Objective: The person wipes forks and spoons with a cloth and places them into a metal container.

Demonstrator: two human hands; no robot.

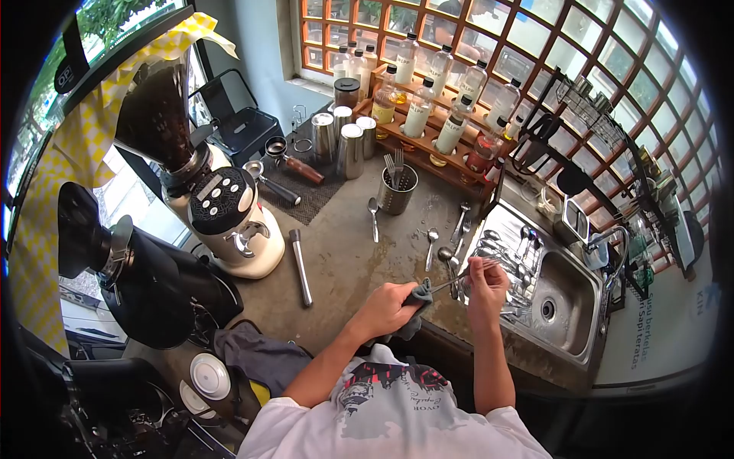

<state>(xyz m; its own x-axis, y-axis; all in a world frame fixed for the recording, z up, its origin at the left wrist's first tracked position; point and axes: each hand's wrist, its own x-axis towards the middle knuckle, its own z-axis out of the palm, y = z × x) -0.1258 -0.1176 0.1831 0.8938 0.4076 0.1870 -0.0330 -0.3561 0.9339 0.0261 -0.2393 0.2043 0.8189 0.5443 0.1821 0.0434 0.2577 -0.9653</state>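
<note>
Fingers of the left hand (391,307) are closed around a dark grey cloth (420,294), into which one end of a fork (447,285) disappears. On the right hand (489,288), the thumb and bent fingers pinch the fork near its tines; exactly how the other fingertips press cannot be told. The fork bridges the two hands, above the near edge of the surface (340,249). Just beyond are loose spoons (432,239), beside a steel sink (562,279) whose drainboard bears heaped cutlery (501,249). Farther back stands a perforated cup (398,200) holding forks.
</note>
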